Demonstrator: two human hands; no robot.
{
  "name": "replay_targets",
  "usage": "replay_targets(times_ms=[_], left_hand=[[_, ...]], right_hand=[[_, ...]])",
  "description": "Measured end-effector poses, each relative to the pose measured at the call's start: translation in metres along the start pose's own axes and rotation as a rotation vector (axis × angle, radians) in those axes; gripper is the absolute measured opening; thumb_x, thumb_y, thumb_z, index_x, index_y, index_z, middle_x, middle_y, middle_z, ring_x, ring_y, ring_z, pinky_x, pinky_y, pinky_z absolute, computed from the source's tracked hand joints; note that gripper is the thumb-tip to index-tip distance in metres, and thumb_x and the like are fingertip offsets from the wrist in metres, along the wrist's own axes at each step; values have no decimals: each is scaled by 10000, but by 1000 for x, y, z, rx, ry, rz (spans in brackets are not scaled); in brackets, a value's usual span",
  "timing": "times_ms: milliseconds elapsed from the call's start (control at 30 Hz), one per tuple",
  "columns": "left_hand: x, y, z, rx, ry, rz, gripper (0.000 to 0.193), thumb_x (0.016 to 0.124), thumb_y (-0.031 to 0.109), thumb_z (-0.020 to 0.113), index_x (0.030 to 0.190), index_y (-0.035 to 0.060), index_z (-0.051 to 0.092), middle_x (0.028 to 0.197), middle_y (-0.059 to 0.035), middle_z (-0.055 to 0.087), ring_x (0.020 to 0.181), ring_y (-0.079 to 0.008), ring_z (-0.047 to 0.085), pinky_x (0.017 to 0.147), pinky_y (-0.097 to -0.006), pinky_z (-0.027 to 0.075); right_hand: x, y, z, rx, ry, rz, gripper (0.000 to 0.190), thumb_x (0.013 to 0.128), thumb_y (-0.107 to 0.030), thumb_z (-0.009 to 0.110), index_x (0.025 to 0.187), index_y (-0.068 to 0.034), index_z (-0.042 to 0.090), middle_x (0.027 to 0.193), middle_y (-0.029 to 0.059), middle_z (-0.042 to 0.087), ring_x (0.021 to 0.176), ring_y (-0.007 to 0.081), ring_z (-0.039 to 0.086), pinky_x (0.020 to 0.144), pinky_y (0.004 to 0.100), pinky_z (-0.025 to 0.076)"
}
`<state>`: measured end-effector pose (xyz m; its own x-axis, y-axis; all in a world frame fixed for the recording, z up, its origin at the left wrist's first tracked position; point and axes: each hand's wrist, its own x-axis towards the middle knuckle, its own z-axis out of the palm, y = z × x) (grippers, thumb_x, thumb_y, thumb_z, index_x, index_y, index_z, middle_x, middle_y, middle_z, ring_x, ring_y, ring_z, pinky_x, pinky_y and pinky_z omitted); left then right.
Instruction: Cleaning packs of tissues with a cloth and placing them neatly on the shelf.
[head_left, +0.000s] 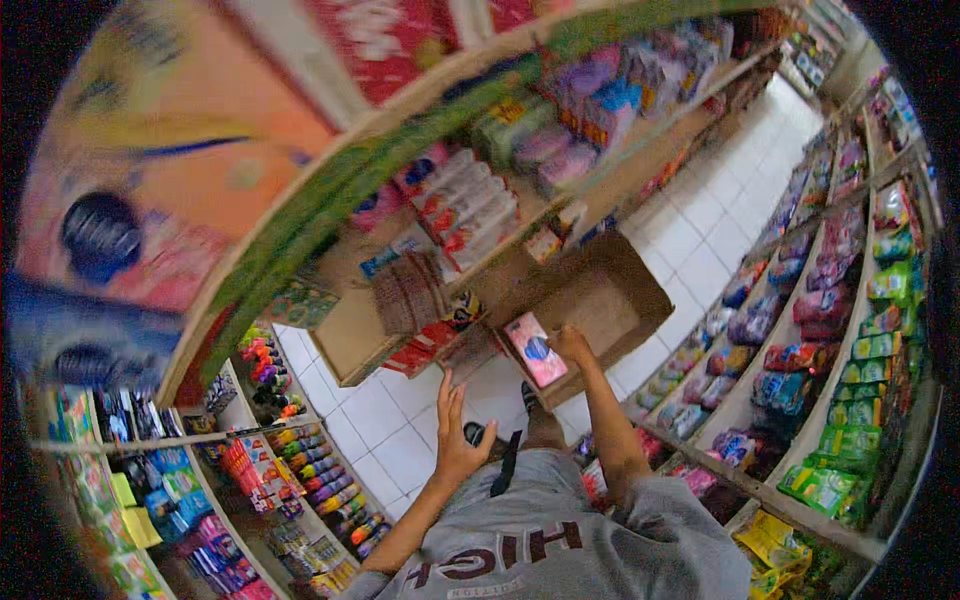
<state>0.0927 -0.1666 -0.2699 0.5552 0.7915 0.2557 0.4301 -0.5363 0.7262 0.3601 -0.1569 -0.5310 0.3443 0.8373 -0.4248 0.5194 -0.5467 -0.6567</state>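
My right hand (570, 343) grips the edge of a flat pink packet (535, 349) with a dark blue round print. The packet is over the near left corner of an open cardboard box (660, 296), whose visible floor looks bare. To the left, my left hand (457, 431) is raised with fingers and thumb apart, holding nothing. It is nearest to the lower part of a wooden shelf unit (360, 345). On that shelf stand a stack of brown packs (412, 291) and a row of white packs with red prints (469, 210).
Shelves of colourful packaged goods (817, 300) line the right side. Another rack (300, 480) with small bottles and packets is at lower left. White floor tiles (720, 240) run between them. A wide shelf top (247, 157) with blurred printed packs fills the upper left.
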Motion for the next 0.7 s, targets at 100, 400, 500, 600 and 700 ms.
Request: replay_targets(times_ms=[100,400,500,600,700], left_hand=[[11,0,26,12,-175,-133,861,691,58,687,1397,144,202,1455,-200,172,1259,-360,341,991,-458,344],[-1,-17,48,27,-253,-372,827,730,9,644,1406,79,174,1449,-222,163,1153,-334,460,928,-440,398],[-6,-19,54,-6,-259,-494,852,727,21,648,1417,79,151,1455,-214,153,1158,-326,457,916,-438,401],[0,-18,51,25,-248,-539,860,731,35,646,1422,70,135,1460,-204,149,1168,-321,448,914,-434,399],[6,-18,53,15,-219,-583,852,740,43,642,1421,58,130,1457,-198,164,1171,-311,448,912,-430,400]], right_hand=[[42,112,82,-61,3,0,716,623,-372,748,1182,1,501,1117,259,559,1047,386,544,883,449,445],[69,77,214,-449,380,368,786,747,-288,641,1409,-173,233,1373,124,348,1240,310,371,823,736,302],[59,85,200,-581,569,359,684,828,-262,536,1425,-191,210,1389,115,330,1292,309,303,876,738,258],[53,66,174,-408,263,369,896,731,-202,667,1444,-212,124,1398,121,320,1296,325,300,902,718,262],[50,41,122,-296,-82,343,1157,572,-196,811,1446,-205,54,1393,179,302,1287,384,287,934,661,306]])
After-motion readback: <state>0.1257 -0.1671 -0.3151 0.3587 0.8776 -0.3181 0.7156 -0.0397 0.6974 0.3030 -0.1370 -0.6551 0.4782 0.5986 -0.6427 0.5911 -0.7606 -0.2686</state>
